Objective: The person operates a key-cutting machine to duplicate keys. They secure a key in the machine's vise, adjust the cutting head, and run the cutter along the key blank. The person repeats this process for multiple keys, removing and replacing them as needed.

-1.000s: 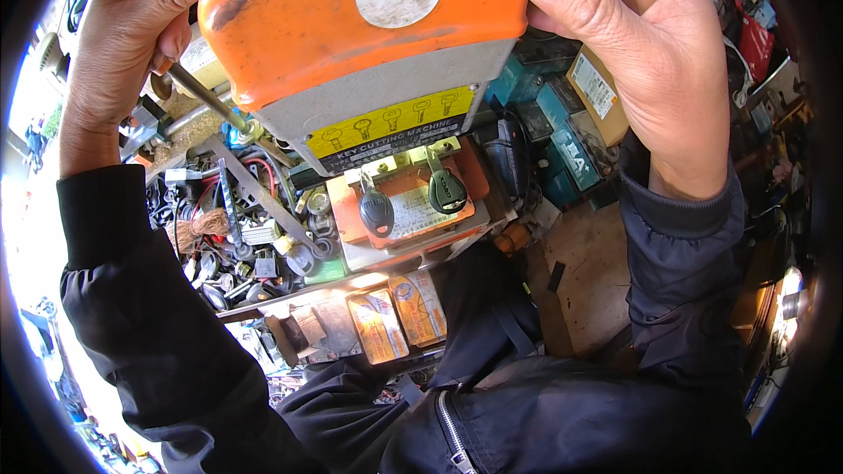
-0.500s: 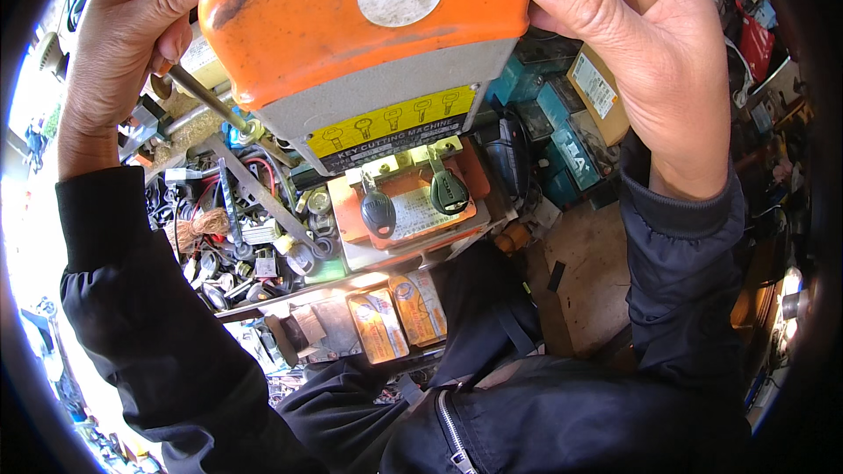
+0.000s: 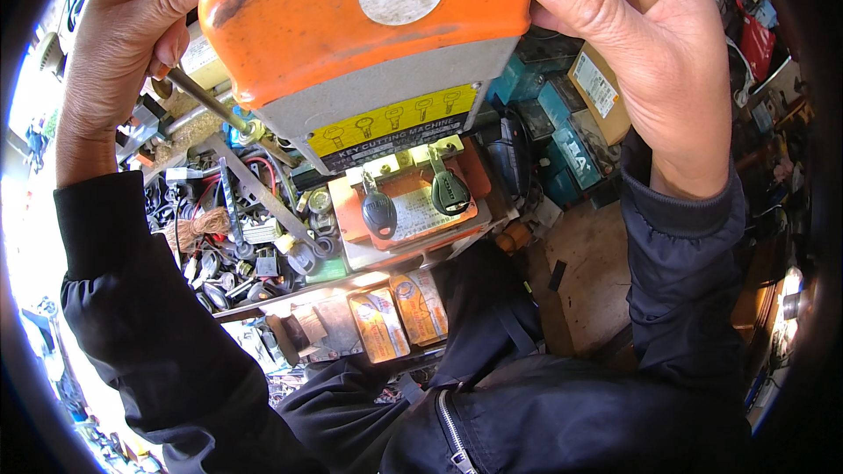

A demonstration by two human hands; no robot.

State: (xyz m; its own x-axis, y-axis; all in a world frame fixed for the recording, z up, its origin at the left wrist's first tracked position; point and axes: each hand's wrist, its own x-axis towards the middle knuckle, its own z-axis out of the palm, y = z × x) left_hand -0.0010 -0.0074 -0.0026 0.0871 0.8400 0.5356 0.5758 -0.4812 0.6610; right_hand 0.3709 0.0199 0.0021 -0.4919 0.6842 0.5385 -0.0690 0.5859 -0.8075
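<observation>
An orange-topped key cutting machine [image 3: 325,26] with a grey body fills the upper middle. My left hand [image 3: 123,44] is curled at its upper left corner, thumb against the orange top. My right hand [image 3: 641,53] grips its upper right edge, thumb lying on the orange surface; the fingertips of both hands are partly hidden or cut off by the frame. Below the body, two black-headed keys sit in the brass-coloured clamps [image 3: 403,161]: a left key [image 3: 379,213] and a right key [image 3: 450,191], their heads hanging toward me over an orange base.
Left of the machine lies a heap of metal parts and tools [image 3: 246,263]. Two orange-and-white packs [image 3: 378,325] rest below the base, close to my legs. Teal cases [image 3: 575,158] and a cardboard box [image 3: 599,92] stand to the right. A metal rod [image 3: 204,96] juts out beside my left hand.
</observation>
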